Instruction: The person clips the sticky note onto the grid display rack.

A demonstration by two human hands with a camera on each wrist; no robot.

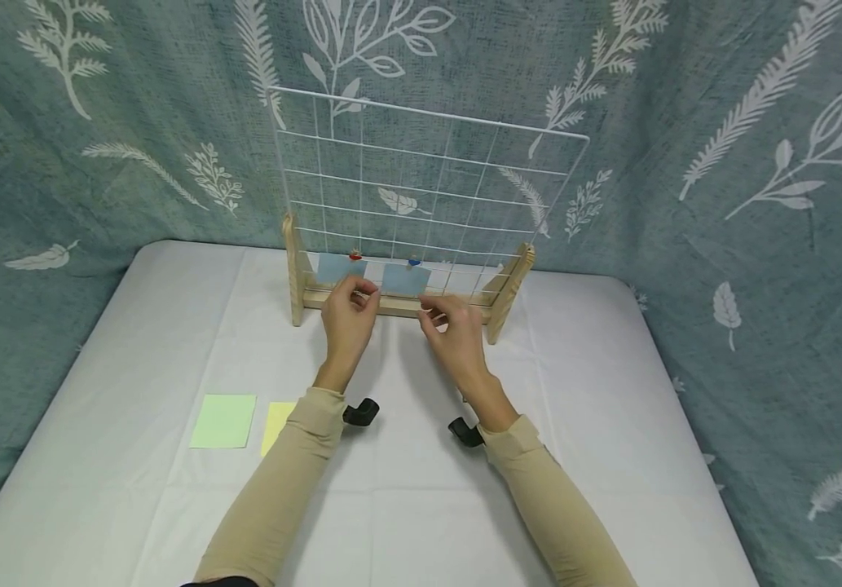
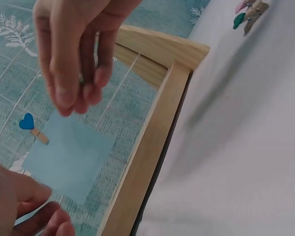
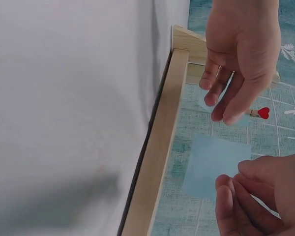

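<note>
Two light blue paper squares hang on a white wire grid (image 1: 431, 152). The left square (image 1: 340, 267) has a red heart clothespin (image 1: 355, 256), and the right square (image 1: 407, 280) a blue heart clothespin (image 2: 27, 121). My left hand (image 1: 350, 320) is between the squares' lower parts, thumb and fingertips slightly apart, nothing seen between them. At the right square's right edge is my right hand (image 1: 457, 336), its fingers loosely bent and fingertips close to the paper (image 3: 219, 155). In the right wrist view, the left hand (image 3: 243, 64) partly hides the left square.
The grid stands in a wooden base (image 1: 398, 307) with upright ends. A green paper square (image 1: 222, 421) and a yellow one (image 1: 276, 425), partly under the left sleeve, lie on the white table. Clothespins (image 2: 253, 14) with pink and green tops lie near the right forearm. A patterned curtain hangs behind.
</note>
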